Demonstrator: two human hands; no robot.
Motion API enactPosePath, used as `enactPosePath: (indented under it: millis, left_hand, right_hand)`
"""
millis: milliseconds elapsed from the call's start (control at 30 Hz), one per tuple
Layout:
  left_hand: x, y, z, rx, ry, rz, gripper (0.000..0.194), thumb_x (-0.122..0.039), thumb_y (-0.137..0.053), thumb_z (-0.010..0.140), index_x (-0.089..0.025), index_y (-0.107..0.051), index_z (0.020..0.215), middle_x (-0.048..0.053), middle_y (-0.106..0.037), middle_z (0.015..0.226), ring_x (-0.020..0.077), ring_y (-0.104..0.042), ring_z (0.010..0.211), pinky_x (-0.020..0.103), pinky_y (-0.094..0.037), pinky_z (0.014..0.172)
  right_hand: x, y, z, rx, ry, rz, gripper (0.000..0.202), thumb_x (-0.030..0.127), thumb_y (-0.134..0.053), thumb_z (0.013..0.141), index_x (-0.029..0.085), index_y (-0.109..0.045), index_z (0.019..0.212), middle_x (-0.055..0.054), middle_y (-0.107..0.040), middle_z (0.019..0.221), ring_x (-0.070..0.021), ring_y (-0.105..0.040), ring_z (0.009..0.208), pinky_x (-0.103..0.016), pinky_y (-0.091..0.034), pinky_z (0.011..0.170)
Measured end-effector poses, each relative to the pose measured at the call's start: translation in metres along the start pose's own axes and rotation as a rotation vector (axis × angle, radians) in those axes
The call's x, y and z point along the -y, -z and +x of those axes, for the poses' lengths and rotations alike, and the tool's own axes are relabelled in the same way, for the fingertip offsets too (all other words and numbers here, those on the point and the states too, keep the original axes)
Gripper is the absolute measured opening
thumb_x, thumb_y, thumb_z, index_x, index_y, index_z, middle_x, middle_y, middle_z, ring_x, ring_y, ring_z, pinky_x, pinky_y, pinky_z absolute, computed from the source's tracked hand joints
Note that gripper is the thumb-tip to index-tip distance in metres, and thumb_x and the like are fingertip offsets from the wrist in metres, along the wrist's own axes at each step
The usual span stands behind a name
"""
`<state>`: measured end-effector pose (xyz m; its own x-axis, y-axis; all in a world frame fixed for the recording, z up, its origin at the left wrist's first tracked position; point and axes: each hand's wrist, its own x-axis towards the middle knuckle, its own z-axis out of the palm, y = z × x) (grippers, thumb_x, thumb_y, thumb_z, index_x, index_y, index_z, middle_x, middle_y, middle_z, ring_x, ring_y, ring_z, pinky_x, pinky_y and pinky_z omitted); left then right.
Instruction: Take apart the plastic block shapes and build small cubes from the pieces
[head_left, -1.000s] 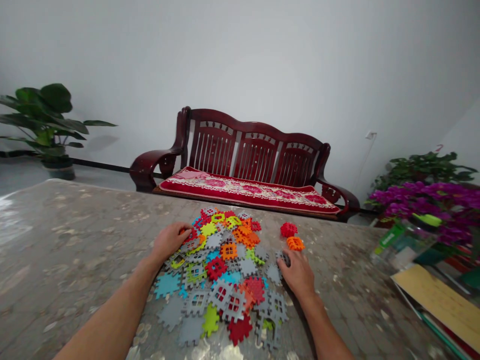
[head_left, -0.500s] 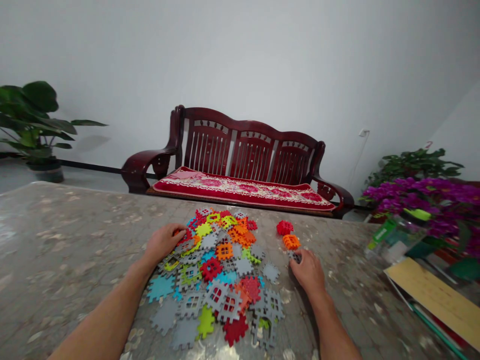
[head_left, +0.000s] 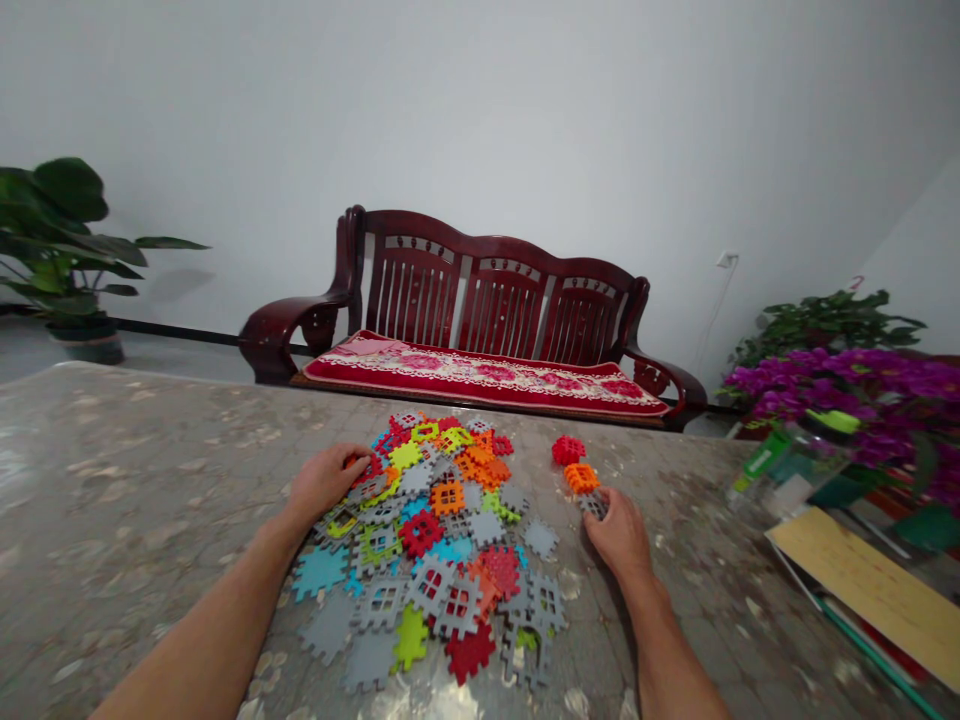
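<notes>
A heap of flat, toothed interlocking plastic pieces (head_left: 422, 533) in grey, red, orange, lime and blue lies on the table; some have window openings. My left hand (head_left: 328, 485) rests against the heap's left edge, fingers curled around something I cannot make out, with a bit of orange showing between them. Right of the heap, my right hand (head_left: 621, 533) grips a grey block (head_left: 593, 504) built of such pieces, its near side hidden by the fingers. Just beyond it sit an orange block (head_left: 580, 478) and a red block (head_left: 568, 450), in a row leading away from me.
The patterned table (head_left: 180, 450) reaches out to a dark red wooden bench (head_left: 502, 300). At right are a clear bottle (head_left: 814, 465) with a green cap, a tan folder (head_left: 870, 580) on a stack and purple flowers (head_left: 862, 395). A potted plant (head_left: 75, 250) stands far left.
My right hand and the grey block have shifted slightly right and away from me, close to the orange block. My left hand has stayed at the heap. The view has tilted a little.
</notes>
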<state>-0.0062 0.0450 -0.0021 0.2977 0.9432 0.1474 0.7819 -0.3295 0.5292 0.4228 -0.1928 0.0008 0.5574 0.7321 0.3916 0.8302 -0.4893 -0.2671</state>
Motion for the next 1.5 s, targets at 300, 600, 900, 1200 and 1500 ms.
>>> enactPosePath:
  millis: [300,600,900,1200,1500]
  left_hand:
    - [0.003,-0.002,0.002,0.003,-0.008,-0.015,0.042,-0.044,-0.044,0.084,-0.022,-0.074,0.103,0.007,-0.074,0.106,0.0260,-0.066,0.096,0.033,-0.048,0.080]
    - [0.003,-0.001,0.001,0.011,0.013,-0.129,0.044,-0.053,-0.049,0.081,-0.023,-0.074,0.101,0.003,-0.076,0.101,0.0247,-0.066,0.094,0.030,-0.050,0.081]
    - [0.000,0.006,-0.001,0.063,-0.127,-0.142,0.053,-0.059,-0.046,0.080,-0.020,-0.074,0.102,0.007,-0.075,0.106,0.0275,-0.064,0.100,0.036,-0.049,0.092]
    - [0.000,0.008,-0.010,0.052,-0.177,-0.155,0.053,-0.056,-0.041,0.083,-0.021,-0.073,0.105,0.007,-0.073,0.115,0.0276,-0.064,0.108,0.035,-0.045,0.100]
    - [0.002,0.007,-0.014,0.060,-0.007,-0.195,0.056,-0.055,-0.042,0.083,-0.020,-0.070,0.117,0.008,-0.072,0.119,0.0270,-0.064,0.109,0.038,-0.046,0.099]
  right_hand:
    - [0.004,0.004,-0.002,-0.028,-0.003,-0.012,0.038,0.028,-0.057,0.075,0.017,-0.062,0.111,-0.013,-0.067,0.103,-0.0287,-0.061,0.102,-0.036,-0.044,0.087]
    - [0.043,0.001,-0.011,-0.216,0.140,0.354,0.026,0.035,-0.047,0.084,0.019,-0.063,0.096,-0.008,-0.064,0.095,-0.0217,-0.058,0.084,-0.035,-0.046,0.081]
    - [0.081,-0.016,-0.022,0.051,0.248,0.573,0.038,0.033,-0.054,0.080,0.018,-0.064,0.113,-0.009,-0.067,0.107,-0.0224,-0.062,0.092,-0.039,-0.048,0.091]
    - [0.074,-0.027,-0.011,0.272,0.114,0.859,0.046,0.024,-0.057,0.068,0.020,-0.065,0.113,-0.008,-0.072,0.108,-0.0227,-0.066,0.098,-0.038,-0.052,0.088]
    - [0.059,-0.014,-0.006,0.491,0.194,0.889,0.066,0.020,-0.066,0.061,0.021,-0.059,0.126,-0.008,-0.069,0.122,-0.0241,-0.064,0.109,-0.038,-0.050,0.089]
